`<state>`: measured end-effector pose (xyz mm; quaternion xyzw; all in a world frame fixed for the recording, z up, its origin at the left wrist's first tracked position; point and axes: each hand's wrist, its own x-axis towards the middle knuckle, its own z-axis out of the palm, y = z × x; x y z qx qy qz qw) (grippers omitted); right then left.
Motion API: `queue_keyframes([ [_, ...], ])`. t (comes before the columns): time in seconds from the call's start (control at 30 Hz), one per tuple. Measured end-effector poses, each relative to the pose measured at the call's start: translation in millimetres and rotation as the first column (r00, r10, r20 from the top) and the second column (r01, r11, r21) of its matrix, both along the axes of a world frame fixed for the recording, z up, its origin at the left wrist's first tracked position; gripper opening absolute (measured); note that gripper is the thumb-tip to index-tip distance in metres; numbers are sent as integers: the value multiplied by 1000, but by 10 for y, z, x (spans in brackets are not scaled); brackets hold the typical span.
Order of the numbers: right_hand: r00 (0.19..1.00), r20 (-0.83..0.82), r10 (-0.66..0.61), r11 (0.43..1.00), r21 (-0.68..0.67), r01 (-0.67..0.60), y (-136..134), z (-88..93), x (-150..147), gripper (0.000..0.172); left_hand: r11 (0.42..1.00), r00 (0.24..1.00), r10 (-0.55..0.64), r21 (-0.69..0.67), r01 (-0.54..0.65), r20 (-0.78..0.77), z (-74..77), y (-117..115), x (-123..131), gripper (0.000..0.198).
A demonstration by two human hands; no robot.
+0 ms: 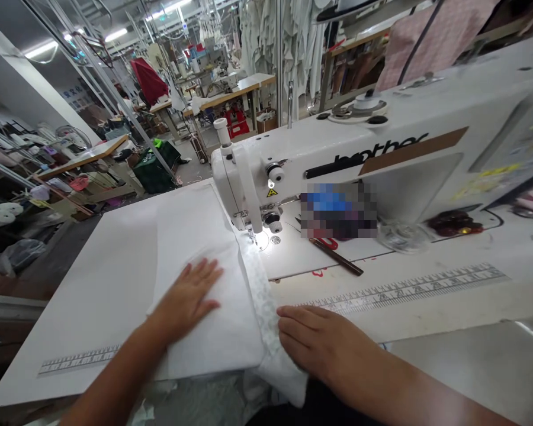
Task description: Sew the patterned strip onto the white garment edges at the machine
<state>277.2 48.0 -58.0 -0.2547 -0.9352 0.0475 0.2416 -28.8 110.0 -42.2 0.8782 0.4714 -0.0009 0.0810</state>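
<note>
My left hand [195,299] lies flat on a piece of white fabric [204,337], its fingers spread. The fabric rests on the table to the left of the needle. Along its right side runs a narrow, patterned white strip [260,296], which reaches up to the lit presser foot [252,235] of a white sewing machine [293,154]. At the strip's lower right edge is my right hand [313,340], its fingers pressed together and closed on the edge. The right thumb is hidden. Below, the cloth hangs over the table's front edge.
Tweezers [337,257] lie right of the needle beside a red-handled tool [326,241]. A clear round dish [402,236] sits under the machine arm. Ruler tape [400,290] runs along the table's front. Other worktables [231,89] and hanging garments [284,47] stand behind.
</note>
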Motion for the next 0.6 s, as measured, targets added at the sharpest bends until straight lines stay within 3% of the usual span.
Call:
queue_keyframes([
  [0.1,996,90,2,1000,-31,0,-7,7,-120,16,934,938,338,150,-324,-76,2,84,-98,48],
  [0.17,993,117,0,1000,-15,2,-12,22,-156,16,891,920,389,235,-388,42,-21,47,155,41],
  [0.27,994,111,-9,999,36,5,-24,31,-108,14,955,955,111,236,-179,275,-61,-41,747,35],
  [0.37,995,90,-33,998,64,28,-32,28,-8,15,968,945,-57,248,-27,322,-82,-50,1119,29],
  [0.5,997,79,-25,999,24,23,-25,19,69,16,943,934,-212,312,118,288,-98,-17,1087,24],
  [0.6,998,70,-2,1000,-19,4,-18,14,106,16,930,935,-245,336,152,255,-101,-38,994,23],
])
